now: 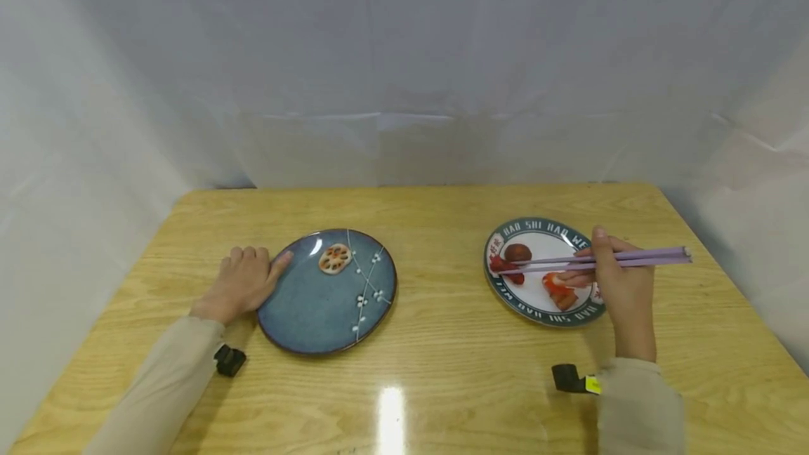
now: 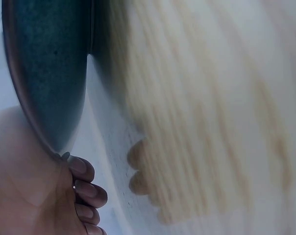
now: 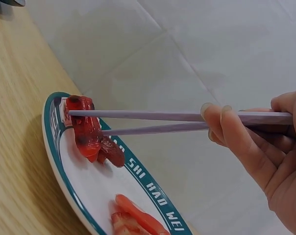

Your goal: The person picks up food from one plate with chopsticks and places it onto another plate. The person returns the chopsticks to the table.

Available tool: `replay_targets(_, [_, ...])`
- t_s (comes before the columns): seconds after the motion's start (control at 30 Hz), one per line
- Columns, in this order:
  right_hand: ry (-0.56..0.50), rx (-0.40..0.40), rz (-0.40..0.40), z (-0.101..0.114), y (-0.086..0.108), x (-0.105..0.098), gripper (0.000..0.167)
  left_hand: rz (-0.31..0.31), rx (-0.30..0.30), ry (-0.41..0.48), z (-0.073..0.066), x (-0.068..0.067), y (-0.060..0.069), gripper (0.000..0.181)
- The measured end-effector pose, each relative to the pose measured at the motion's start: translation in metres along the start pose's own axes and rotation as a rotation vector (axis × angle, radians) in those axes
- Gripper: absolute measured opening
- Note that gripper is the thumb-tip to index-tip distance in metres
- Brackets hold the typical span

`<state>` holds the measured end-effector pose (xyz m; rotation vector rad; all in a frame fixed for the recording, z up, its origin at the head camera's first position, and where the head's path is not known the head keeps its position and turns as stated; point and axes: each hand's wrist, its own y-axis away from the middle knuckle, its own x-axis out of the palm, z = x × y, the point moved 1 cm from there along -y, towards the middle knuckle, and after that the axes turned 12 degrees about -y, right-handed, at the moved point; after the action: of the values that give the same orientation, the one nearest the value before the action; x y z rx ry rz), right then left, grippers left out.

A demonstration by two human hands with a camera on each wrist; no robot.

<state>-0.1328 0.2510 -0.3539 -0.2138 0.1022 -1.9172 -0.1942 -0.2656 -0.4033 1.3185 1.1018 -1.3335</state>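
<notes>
Right hand [image 1: 621, 290], right of frame, fingers curled round a pair of lilac chopsticks [image 3: 148, 115]; tips narrowly parted at a glossy red piece [image 3: 88, 142], left side of the white plate [image 1: 533, 291]. Firmness of their bite: cannot tell. Piece looks light, rather soft, probably slick; best taken across its thick middle with even, gentle pressure. Beside it, a brown ball [image 1: 518, 253], likely to roll; lower right, an orange-red piece [image 1: 560, 295]. Left hand [image 1: 243, 283], left of frame, holds the blue plate [image 1: 300, 311] by its rim, thumb over the edge, fingers bent. Plate appears stiff, glazed, breakable.
</notes>
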Motion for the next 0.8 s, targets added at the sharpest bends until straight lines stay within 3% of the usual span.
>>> replay_targets(0.43, [-0.117,-0.015,-0.024,-0.001,0.001,0.009,0.038,0.015,-0.001,0.006,0.000,0.000,0.000,0.066])
replay_targets(0.8, [-0.091,0.006,-0.039,-0.001,0.001,0.014,0.039,0.023,-0.001,-0.003,0.000,0.000,0.000,0.066])
